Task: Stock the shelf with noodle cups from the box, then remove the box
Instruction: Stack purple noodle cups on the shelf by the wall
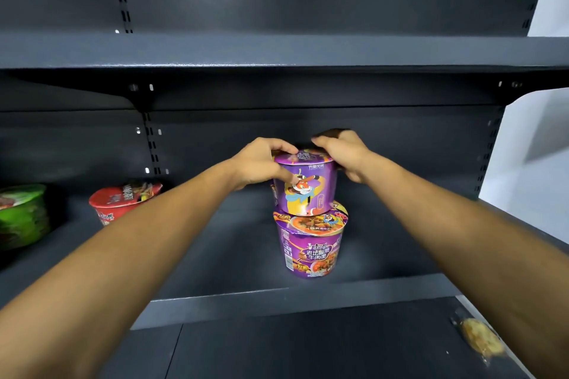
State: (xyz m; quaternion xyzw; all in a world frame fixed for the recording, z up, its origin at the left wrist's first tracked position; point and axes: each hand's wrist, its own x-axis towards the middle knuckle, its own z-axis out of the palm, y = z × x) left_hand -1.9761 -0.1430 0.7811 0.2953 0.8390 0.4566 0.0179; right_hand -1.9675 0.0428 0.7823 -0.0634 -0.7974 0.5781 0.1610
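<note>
Dark shelf (215, 255): hands (261, 163) (345, 154) grip the top cup (311, 188), partly hiding its rim.

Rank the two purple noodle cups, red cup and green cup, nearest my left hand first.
1. Upper purple noodle cup, held by left hand.
2. Lower purple noodle cup, directly beneath.
3. Red noodle cup, leftward.
4. Green noodle cup, far left.

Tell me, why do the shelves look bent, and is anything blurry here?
Head view: the wide lens bows the upper shelf; the green cup and snack packet near the edges are smeared; the top purple cup and bottom purple cup at centre are sharp; light glints on the shelf's front edge.
</note>
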